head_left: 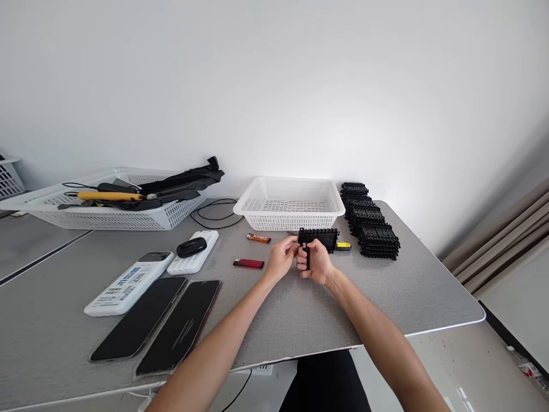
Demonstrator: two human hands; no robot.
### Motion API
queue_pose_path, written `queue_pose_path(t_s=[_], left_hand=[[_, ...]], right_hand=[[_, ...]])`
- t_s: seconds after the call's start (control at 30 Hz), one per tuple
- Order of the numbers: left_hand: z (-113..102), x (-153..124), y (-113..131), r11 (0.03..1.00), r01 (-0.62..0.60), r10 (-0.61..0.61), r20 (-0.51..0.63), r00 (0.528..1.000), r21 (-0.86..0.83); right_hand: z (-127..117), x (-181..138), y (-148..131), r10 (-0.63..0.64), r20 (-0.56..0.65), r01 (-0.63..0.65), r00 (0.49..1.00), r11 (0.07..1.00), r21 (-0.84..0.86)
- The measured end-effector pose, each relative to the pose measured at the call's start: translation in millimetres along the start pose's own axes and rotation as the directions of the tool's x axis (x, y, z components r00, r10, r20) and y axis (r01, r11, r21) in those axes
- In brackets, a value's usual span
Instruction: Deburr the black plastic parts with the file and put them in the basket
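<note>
1. Nearest, L side of the grey speckled table (386, 297): two black flat smartphones (139, 317) lie face up side by side, touching along one edge.
2. Just behind them: a white slab power bank w/ blue label (124, 286). Beside it is a white ribbed power bank (195, 258) w/ a black oval earbud case (191, 247) on top.
3. Centre: both forearms reach in from the near edge and the hands meet above the table.
4. Right hand (316, 262): fingers curled tight round a small black plastic piece (306, 254), held upright, just off the surface.
5. Left hand (281, 258): thumb + fingertips narrowed to a pinch on the upper part of the same piece. The exact contact pt is too small to tell.
6. L of the hands: a red plastic lighter (249, 263) lies flat. An orange plastic lighter (258, 238) lies a bit farther back.
7. Directly behind the hands: a black ribbed plastic block (319, 236) on the table, w/ a yellow-handled tool (343, 246) at its R end.
8. R of that: a row of stacked black plastic blocks (371, 223) runs back twd the wall.
9. Far centre: a white perforated plastic basket (291, 220), close to the row.
10. Far L: a wider white perforated tray (107, 216) holds black straps + a yellow-handled item. A black cable (214, 214) loops between tray and basket.
</note>
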State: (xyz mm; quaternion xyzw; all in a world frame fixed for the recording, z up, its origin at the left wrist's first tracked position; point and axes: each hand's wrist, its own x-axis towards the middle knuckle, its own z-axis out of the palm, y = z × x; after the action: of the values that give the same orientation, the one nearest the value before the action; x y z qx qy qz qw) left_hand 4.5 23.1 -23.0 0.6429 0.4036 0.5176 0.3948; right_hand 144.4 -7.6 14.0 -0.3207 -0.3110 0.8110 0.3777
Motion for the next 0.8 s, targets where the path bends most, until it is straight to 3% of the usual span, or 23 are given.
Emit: queue_pose_path(t_s=[0.37, 0.8], left_hand=[[-3.9, 1.2, 1.8, 0.996, 0.027, -0.028, -0.007, 1.000, -0.089], [-11.0, 3.4, 6.9, 0.976, 0.088, -0.099, -0.046, 0.994, -0.199]], right_hand=[[-6.4, -2.7, -5.9, 0.018, -0.003, -0.017, 1.000, 0.989, 0.147], [-23.2, -10.9, -25.2, -0.057, -0.077, 0.075, 0.995, 0.967, 0.244]])
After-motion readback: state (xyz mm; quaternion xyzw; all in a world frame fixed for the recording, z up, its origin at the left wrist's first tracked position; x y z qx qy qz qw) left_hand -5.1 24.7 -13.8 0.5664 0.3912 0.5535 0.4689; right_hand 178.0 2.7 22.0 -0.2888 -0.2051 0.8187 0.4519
